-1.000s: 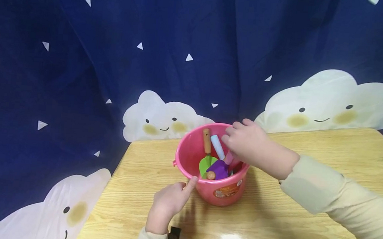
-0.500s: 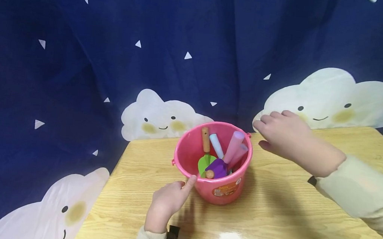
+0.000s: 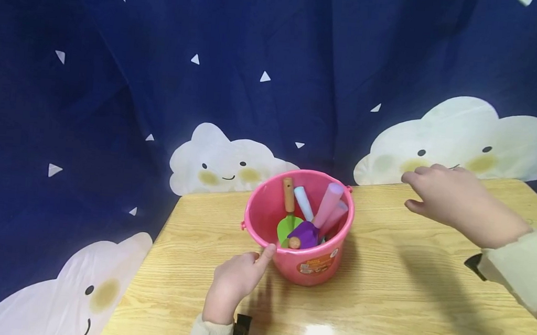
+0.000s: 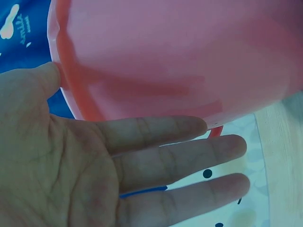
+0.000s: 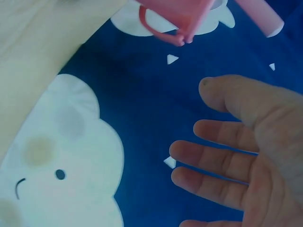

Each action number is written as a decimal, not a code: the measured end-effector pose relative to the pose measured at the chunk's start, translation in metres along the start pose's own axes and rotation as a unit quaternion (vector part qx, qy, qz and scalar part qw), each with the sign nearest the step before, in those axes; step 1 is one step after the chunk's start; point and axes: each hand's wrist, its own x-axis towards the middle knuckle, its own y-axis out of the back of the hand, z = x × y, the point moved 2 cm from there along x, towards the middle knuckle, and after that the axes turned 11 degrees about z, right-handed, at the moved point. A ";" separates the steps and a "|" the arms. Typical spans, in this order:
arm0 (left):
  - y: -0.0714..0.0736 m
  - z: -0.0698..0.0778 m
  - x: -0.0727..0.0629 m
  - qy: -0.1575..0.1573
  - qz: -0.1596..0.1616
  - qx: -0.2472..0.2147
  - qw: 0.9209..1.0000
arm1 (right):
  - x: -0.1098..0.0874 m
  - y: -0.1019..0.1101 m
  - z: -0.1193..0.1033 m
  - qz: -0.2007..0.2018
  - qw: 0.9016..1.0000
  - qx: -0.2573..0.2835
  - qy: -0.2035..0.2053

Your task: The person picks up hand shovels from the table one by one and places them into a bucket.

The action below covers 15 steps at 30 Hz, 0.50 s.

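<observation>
A pink bucket stands on the table and holds several toy tools. Inside are a green shovel with a brown handle, a light blue handle, a purple blade, and a thick lilac-pink handle beside another pink one. My left hand rests its thumb on the bucket's near-left rim; in the left wrist view its fingers extend straight along the wall. To the right of the bucket, my right hand hovers above the table, holding nothing, its fingers spread in the right wrist view.
The light wooden table extends on both sides of the bucket. Behind it hangs a dark blue curtain printed with white triangles and smiling clouds. The bucket's pink strap handle shows in the right wrist view.
My right hand has left the bucket and moved right, away from the lilac-pink handle, which stands uncovered. My left hand and the bucket have stayed in place.
</observation>
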 end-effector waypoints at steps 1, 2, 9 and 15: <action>0.000 0.000 0.000 0.001 0.001 0.001 1.000 | -0.001 -0.002 0.003 -0.004 1.000 0.003 -0.003; 0.000 0.000 0.000 0.001 0.001 0.001 1.000 | -0.003 -0.004 0.005 -0.007 1.000 0.006 -0.005; 0.000 0.000 0.001 0.001 0.005 0.002 1.000 | -0.013 -0.014 0.018 -0.059 0.998 0.016 -0.028; 0.000 0.000 0.000 0.002 0.003 0.001 1.000 | -0.024 -0.021 0.028 -0.073 0.997 0.014 -0.036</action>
